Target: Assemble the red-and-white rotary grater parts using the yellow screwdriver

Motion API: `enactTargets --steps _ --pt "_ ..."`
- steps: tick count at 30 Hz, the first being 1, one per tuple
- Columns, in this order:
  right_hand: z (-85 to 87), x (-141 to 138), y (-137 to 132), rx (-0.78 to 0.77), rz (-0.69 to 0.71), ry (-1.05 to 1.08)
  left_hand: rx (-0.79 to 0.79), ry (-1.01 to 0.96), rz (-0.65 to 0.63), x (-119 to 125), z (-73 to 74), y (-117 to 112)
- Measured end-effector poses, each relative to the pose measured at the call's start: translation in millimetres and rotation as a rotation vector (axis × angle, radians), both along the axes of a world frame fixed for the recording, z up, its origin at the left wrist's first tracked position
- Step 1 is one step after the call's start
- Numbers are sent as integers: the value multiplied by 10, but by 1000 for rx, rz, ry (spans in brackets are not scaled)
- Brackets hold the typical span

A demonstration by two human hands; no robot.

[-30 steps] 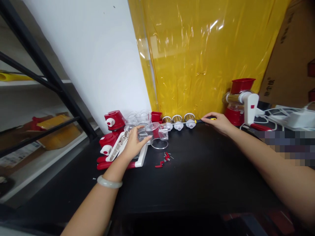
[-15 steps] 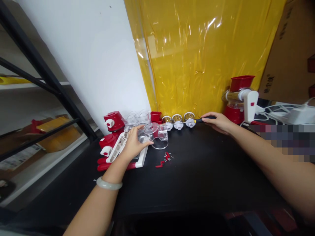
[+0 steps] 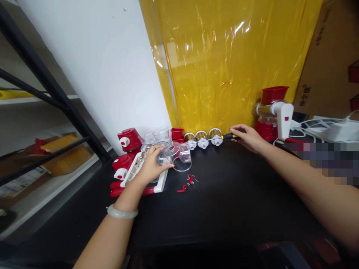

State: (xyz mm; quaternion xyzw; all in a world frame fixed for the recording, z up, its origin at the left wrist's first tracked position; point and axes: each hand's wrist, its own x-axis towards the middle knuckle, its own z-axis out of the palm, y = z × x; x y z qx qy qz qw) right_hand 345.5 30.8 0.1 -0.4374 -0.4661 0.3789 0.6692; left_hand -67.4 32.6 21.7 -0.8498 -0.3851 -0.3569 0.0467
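My left hand (image 3: 151, 165) grips a clear plastic grater housing (image 3: 183, 164), thumb along its near side and fingers over the top. In my right hand (image 3: 247, 138) is a screwdriver (image 3: 227, 136) with a black-and-yellow handle. Its long shaft lies level and points left, toward the housing; where the tip ends is hard to make out through the clear plastic. On the black table just nearer to me lie small red pieces with several screws (image 3: 191, 179) and a red clip-like piece (image 3: 182, 189).
Three grater drums (image 3: 201, 139) line the back edge beside a red hopper (image 3: 177, 133). Red grater bases (image 3: 129, 138) and white crank arms with red handles (image 3: 148, 191) are at left. An assembled grater (image 3: 273, 112) and white cables (image 3: 311, 127) stand at right. Yellow plastic sheeting (image 3: 224, 74) hangs behind.
The fingers of my right hand have shifted on the screwdriver handle, the hand arching a little higher. My left hand and the clear housing stay nearly in place; the view has moved slightly.
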Motion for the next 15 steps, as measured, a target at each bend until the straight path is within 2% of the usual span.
enactTargets --steps 4,9,13,15 --pt "20 6 -27 65 93 100 -29 21 -39 -14 36 -11" --pt "18 4 -7 34 82 107 -113 -18 -49 -20 65 -44" --pt "5 -12 8 6 23 47 -264 -192 -90 -24 36 -21" --pt "-6 -9 13 -8 -4 -32 -288 -298 -96 -25 10 11"
